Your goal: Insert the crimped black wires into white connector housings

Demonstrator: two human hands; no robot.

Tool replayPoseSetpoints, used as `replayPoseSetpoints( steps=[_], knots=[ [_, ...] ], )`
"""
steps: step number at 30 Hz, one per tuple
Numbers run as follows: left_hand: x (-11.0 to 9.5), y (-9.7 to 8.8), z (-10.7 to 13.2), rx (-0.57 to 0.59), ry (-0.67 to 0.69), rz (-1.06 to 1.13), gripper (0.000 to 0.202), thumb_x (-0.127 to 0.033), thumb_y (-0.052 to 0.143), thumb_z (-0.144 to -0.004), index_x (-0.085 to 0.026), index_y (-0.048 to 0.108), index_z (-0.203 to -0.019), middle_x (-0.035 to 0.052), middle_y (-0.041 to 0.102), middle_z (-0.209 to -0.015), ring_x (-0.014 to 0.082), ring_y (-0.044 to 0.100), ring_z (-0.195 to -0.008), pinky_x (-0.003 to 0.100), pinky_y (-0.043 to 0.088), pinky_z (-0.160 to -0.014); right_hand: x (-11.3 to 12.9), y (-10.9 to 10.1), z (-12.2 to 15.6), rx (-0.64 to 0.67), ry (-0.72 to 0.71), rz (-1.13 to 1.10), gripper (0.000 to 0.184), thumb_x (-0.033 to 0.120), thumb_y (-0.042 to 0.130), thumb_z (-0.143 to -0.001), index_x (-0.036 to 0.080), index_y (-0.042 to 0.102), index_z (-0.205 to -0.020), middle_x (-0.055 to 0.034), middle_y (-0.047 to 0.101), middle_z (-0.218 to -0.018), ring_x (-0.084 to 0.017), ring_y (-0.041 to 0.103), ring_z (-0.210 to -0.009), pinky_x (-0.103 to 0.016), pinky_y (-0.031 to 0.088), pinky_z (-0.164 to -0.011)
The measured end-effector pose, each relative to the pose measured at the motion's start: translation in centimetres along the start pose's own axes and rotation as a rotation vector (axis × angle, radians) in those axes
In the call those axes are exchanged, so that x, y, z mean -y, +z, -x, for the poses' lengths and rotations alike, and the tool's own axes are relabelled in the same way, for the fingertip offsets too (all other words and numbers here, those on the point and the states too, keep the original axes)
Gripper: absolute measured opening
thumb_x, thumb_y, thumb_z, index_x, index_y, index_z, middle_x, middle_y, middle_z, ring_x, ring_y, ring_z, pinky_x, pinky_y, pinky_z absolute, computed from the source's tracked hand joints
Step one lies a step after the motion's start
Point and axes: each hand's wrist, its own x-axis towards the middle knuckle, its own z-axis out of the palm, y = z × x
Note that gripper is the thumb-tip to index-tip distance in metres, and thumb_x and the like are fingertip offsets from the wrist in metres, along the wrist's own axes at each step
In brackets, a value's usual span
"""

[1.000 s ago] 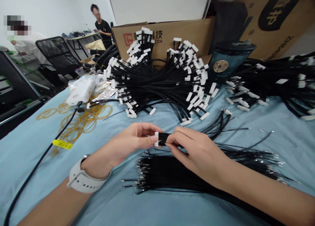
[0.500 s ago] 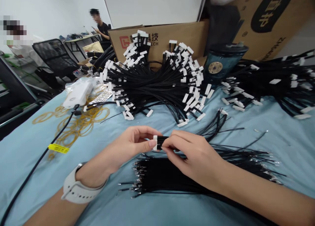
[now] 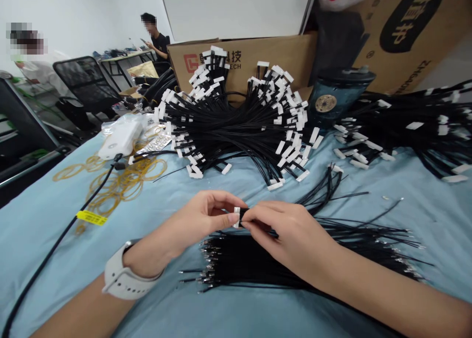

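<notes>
My left hand (image 3: 199,220) pinches a small white connector (image 3: 236,214) between thumb and fingers. My right hand (image 3: 285,230) pinches the black wires (image 3: 245,213) that run into that connector, its fingertips almost touching the left ones. Both hands hover above a flat bundle of loose black wires with metal tips (image 3: 236,259) lying on the blue cloth (image 3: 55,215). A white watch (image 3: 120,278) sits on my left wrist.
A big heap of finished black harnesses with white connectors (image 3: 239,117) lies behind, with more harnesses (image 3: 416,122) at right. Yellow rubber bands (image 3: 118,178), a white device (image 3: 120,139) with a black cable (image 3: 59,239), a dark cup (image 3: 335,99) and cardboard boxes (image 3: 250,58) surround it. People are at far left.
My right fingers slid left along the wires toward the connector, so less black wire shows between the two hands. The view shifted slightly.
</notes>
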Motion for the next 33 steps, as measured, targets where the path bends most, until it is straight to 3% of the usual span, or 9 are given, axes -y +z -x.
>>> replayPoseSetpoints(
  steps=[8, 15, 22, 28, 33],
  knots=[
    [0.1, 0.6, 0.1, 0.012, 0.023, 0.019, 0.01, -0.021, 0.072, -0.071, -0.017, 0.07, -0.081, 0.0007, 0.068, -0.075, 0.0161, 0.061, -0.074, 0.025, 0.044, -0.071, 0.3, -0.4, 0.0, 0.067, 0.015, 0.088, 0.015, 0.007, 0.049, -0.084, 0.012, 0.06, -0.074, -0.0047, 0.06, -0.069, -0.016, 0.055, -0.061, -0.028, 0.039, -0.058],
    [0.0, 0.4, 0.2, 0.06, 0.016, 0.041, 0.014, -0.022, 0.071, -0.072, -0.019, 0.07, -0.085, 0.0004, 0.069, -0.08, 0.0154, 0.061, -0.077, 0.024, 0.044, -0.072, 0.4, -1.4, -0.4, 0.082, 0.04, 0.026, 0.013, 0.01, 0.049, -0.083, 0.016, 0.052, -0.072, -0.0001, 0.055, -0.069, -0.011, 0.048, -0.06, -0.024, 0.038, -0.056],
    [0.3, -0.1, 0.2, 0.03, -0.013, 0.15, 0.017, -0.023, 0.073, -0.073, -0.02, 0.071, -0.089, -0.0022, 0.07, -0.076, 0.0109, 0.061, -0.071, 0.019, 0.042, -0.068, 0.3, -2.6, -0.8, 0.141, 0.082, -0.056, 0.018, 0.009, 0.049, -0.086, 0.017, 0.061, -0.075, 0.0023, 0.06, -0.067, -0.009, 0.053, -0.057, -0.022, 0.039, -0.056],
    [-0.1, -0.1, 0.2, 0.018, -0.029, 0.249, 0.019, -0.025, 0.076, -0.07, -0.019, 0.07, -0.087, -0.0016, 0.07, -0.073, 0.011, 0.062, -0.068, 0.019, 0.043, -0.065, 0.0, -1.6, -0.1, 0.073, 0.027, 0.069, 0.013, 0.007, 0.053, -0.084, 0.016, 0.061, -0.088, 0.0006, 0.063, -0.074, -0.012, 0.057, -0.06, -0.025, 0.039, -0.056],
    [-0.2, -0.3, 0.4, -0.015, 0.003, 0.242, 0.025, -0.027, 0.077, -0.071, -0.018, 0.068, -0.093, -0.0022, 0.066, -0.072, 0.0103, 0.061, -0.071, 0.018, 0.043, -0.065, 0.0, -1.4, -0.1, 0.001, 0.006, 0.133, 0.015, 0.009, 0.05, -0.088, 0.014, 0.063, -0.081, -0.0035, 0.056, -0.075, -0.016, 0.053, -0.065, -0.029, 0.041, -0.06]
  ],
)
